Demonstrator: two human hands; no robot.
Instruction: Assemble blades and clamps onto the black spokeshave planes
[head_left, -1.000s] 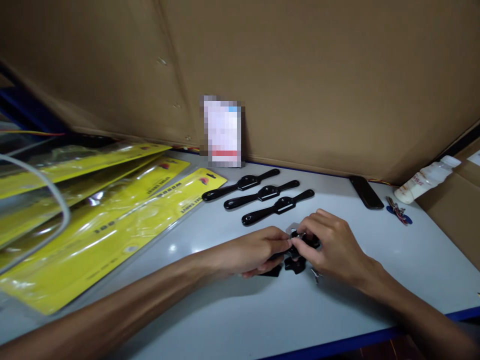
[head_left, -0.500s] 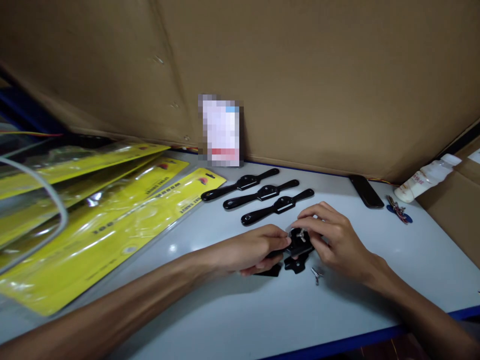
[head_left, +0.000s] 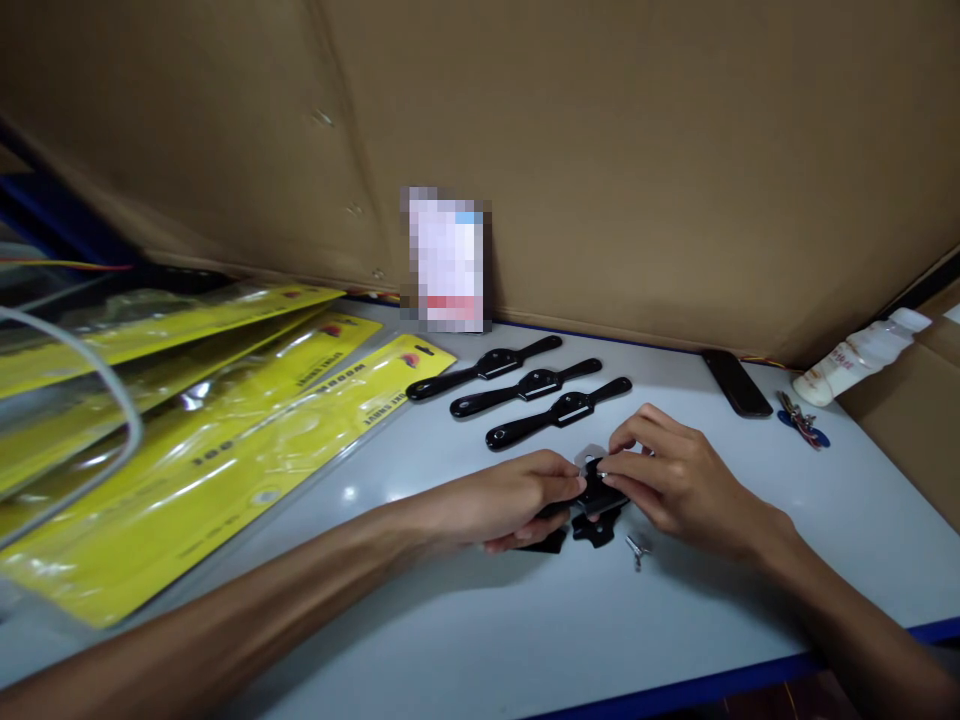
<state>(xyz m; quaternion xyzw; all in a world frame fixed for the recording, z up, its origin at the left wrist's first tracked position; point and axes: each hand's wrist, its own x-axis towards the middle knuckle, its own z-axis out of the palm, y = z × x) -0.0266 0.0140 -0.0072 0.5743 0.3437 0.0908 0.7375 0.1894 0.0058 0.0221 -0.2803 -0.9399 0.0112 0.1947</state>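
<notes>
White worktop (head_left: pixel 465 610) with blue edge lying before brown cardboard wall. Left hand (head_left: pixel 502 505) and right hand (head_left: pixel 679 480) meeting at frame centre, fingers pinching small black metal tool body (head_left: pixel 598 493) between them. Loose silver wing screw (head_left: pixel 638 547) lying just below. Three black handled tools (head_left: pixel 559 412) resting above hands. Yellow packaging cards (head_left: pixel 225 440) spreading at left.

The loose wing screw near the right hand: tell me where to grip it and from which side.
Pinch the wing screw by its two flat wings, coming from above. It lies alone on the bare table, just in front of the right hand, and the spread wings look like the only part that offers fingertips opposing faces. Its exact pose is too small to tell.
</notes>
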